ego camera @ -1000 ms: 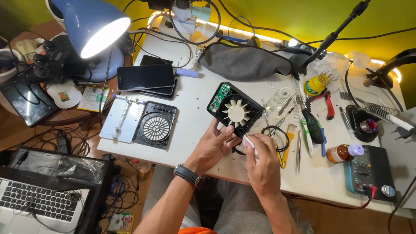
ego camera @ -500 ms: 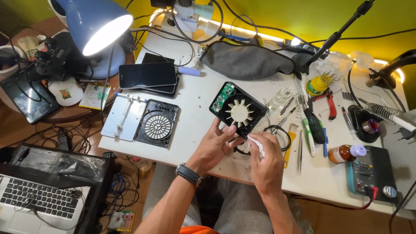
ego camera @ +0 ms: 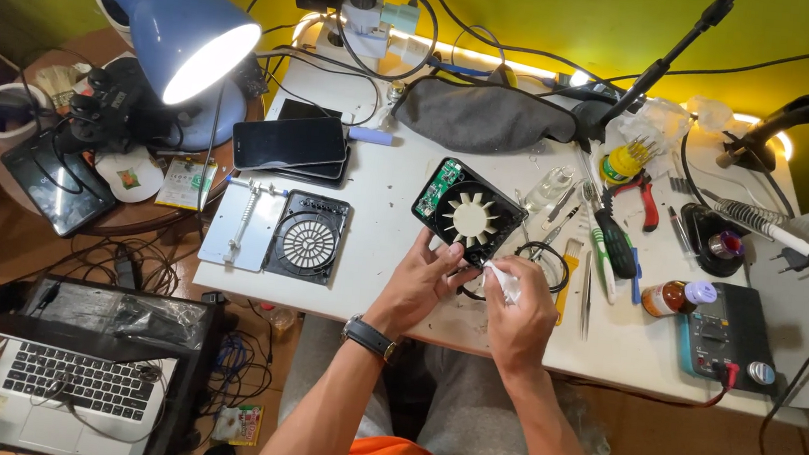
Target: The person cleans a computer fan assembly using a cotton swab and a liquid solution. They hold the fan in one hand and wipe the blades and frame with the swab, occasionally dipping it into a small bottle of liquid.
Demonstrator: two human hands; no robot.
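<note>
The left hand (ego camera: 416, 282) reaches forward from the desk's near edge, palm down, wrist straight and wearing a dark watch (ego camera: 369, 336). Its fingers (ego camera: 448, 258) are spread slightly and rest against the near corner of the fan unit (ego camera: 469, 214), steadying it rather than closing around it.

The right hand (ego camera: 518, 320) sits just right of the left hand, curled inward. Its fingers are pinched tight on a small white wipe (ego camera: 502, 280), which is held just beside the near edge of the fan unit.

The fan unit is a black square housing lying flat on the white desk (ego camera: 377, 206), turned diagonally. Inside it sit a white bladed wheel at the centre and a green circuit board (ego camera: 440, 186) along its far-left edge.

Left of the fan unit lies a black grille cover (ego camera: 306, 238), face up, beside a metal holder plate (ego camera: 241, 226). Right of the fan unit lie screwdrivers (ego camera: 608, 240) and a small brown bottle (ego camera: 669, 297). Beyond the fan unit lies a grey pouch (ego camera: 487, 116), closed; its contents cannot be seen.
</note>
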